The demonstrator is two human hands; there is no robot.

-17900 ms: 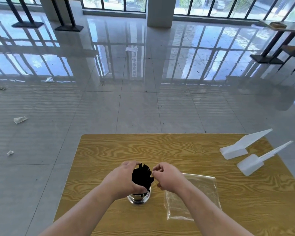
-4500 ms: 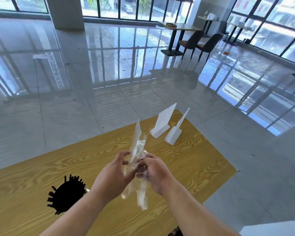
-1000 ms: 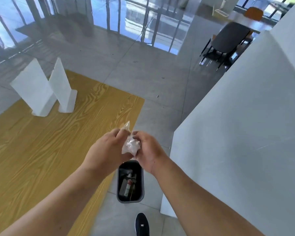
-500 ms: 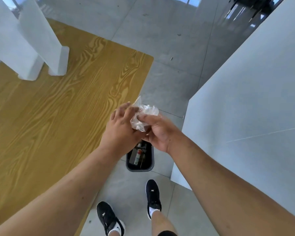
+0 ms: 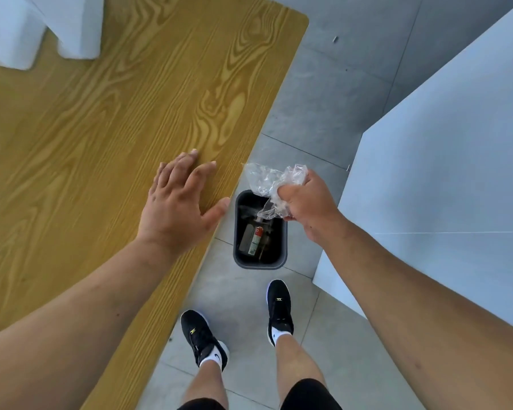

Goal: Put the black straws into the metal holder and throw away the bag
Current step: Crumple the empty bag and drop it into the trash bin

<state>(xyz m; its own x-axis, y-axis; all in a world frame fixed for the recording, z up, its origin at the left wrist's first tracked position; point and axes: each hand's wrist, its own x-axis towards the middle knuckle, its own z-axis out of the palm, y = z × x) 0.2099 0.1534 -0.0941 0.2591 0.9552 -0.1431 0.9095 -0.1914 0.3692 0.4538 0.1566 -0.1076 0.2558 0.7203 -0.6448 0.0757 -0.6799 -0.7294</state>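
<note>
The left hand (image 5: 176, 207) has let go of the crumpled clear plastic bag (image 5: 271, 184) and now rests spread flat on the yellow wood-grain table (image 5: 101, 128), beside the dark grey rectangular waste bin (image 5: 259, 263). The right hand (image 5: 304, 202) alone clenches the bag, directly above the bin. The drop looks imminent. The bag is balled, wrinkled, glinting.

No readable text; only small yellow emblems on the black shoes (image 5: 280, 309), illegible.
</note>
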